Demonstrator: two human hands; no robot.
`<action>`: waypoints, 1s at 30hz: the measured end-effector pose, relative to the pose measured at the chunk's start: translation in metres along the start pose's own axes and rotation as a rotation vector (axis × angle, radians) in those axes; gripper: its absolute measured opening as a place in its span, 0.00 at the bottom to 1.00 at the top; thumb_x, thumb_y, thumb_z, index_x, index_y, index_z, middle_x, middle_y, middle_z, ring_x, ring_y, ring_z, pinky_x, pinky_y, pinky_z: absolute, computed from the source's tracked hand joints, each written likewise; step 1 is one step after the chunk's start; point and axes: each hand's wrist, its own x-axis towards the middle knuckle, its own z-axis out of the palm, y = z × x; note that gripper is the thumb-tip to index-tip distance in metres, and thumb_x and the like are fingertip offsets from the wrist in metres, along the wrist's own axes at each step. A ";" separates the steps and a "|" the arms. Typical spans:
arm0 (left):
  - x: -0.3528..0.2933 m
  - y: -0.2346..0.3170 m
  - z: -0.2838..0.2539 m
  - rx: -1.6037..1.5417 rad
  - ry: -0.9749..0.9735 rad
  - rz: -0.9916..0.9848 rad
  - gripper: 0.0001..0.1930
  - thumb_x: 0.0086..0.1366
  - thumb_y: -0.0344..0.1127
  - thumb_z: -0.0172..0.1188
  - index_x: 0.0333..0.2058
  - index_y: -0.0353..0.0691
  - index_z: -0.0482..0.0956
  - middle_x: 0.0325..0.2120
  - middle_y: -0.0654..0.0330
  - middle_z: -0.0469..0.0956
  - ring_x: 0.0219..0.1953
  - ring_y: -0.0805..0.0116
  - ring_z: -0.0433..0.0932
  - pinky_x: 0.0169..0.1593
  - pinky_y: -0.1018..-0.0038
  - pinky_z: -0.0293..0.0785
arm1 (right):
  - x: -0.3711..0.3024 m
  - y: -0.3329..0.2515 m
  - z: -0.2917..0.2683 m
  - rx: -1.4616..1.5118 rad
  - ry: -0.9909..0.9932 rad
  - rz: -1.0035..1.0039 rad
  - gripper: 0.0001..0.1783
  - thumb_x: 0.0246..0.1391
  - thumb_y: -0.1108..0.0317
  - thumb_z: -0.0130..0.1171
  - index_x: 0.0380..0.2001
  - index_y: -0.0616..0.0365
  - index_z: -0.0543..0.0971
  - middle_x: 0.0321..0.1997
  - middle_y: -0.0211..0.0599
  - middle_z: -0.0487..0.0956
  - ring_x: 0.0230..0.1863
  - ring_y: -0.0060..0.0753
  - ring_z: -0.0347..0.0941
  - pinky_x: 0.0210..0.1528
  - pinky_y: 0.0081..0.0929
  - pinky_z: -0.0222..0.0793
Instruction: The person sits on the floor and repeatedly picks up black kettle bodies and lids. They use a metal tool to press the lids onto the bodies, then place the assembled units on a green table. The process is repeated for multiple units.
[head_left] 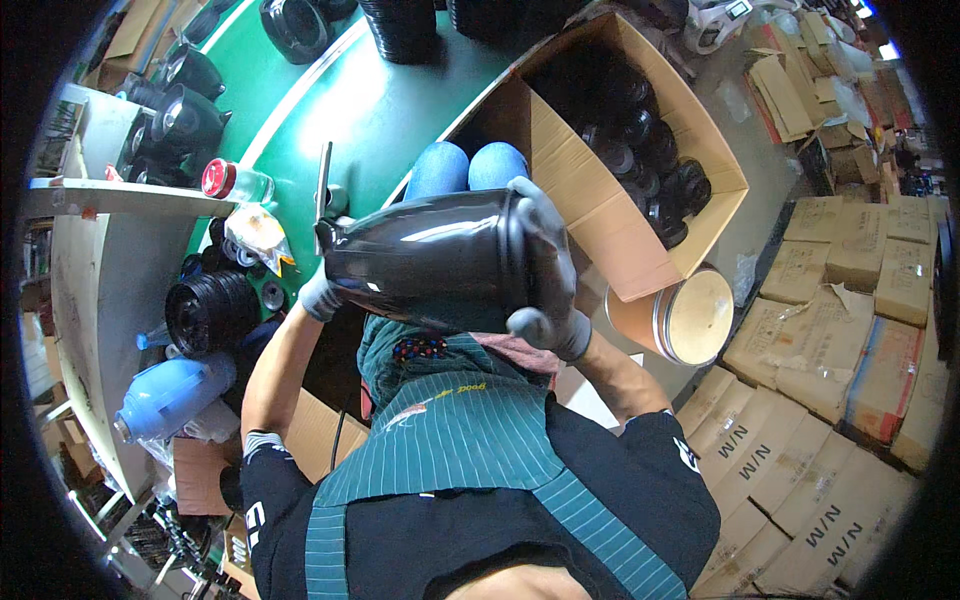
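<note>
Currently holding a glossy black container point(430, 258) sideways in front of the striped apron point(440, 440), near the green desk point(320, 115). Gripping its narrower end with the left hand point(318, 296), with fingers mostly hidden behind it; clasping the wide, rimmed end with the right hand point(552, 270), fingers curled around the edge. Facing an open carton point(590, 195) of black parts point(645, 160) toward the right, with a red-lidded jar point(235, 181) leftward.

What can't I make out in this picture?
All in the head view:
- Left hand's fingers: mostly hidden behind the black vessel.
- Vessel's right end: largely covered by the right hand.
- Black parts in the open carton: too dark and jumbled to count.
- Black stack at the top: cut off by the picture's upper edge.
</note>
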 end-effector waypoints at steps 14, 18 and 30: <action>-0.015 0.056 0.071 0.336 -0.310 0.286 0.57 0.52 0.65 0.78 0.77 0.54 0.64 0.79 0.51 0.57 0.78 0.48 0.58 0.81 0.51 0.50 | 0.058 -0.046 -0.022 -0.189 -0.599 -0.436 0.49 0.47 0.25 0.70 0.68 0.36 0.78 0.76 0.58 0.64 0.74 0.70 0.64 0.72 0.67 0.64; -0.025 0.006 0.022 0.406 -0.204 0.223 0.44 0.58 0.51 0.74 0.72 0.45 0.70 0.71 0.53 0.68 0.70 0.56 0.69 0.74 0.58 0.62 | 0.048 -0.028 -0.034 -0.091 -0.505 -0.197 0.66 0.51 0.25 0.68 0.82 0.50 0.56 0.85 0.63 0.46 0.86 0.68 0.39 0.83 0.64 0.38; -0.002 0.034 0.005 0.411 0.546 0.246 0.19 0.61 0.34 0.70 0.50 0.32 0.88 0.41 0.53 0.90 0.43 0.66 0.88 0.51 0.69 0.83 | 0.034 0.002 0.018 0.045 -0.024 0.387 0.41 0.81 0.45 0.41 0.77 0.74 0.59 0.83 0.60 0.58 0.84 0.55 0.52 0.85 0.41 0.40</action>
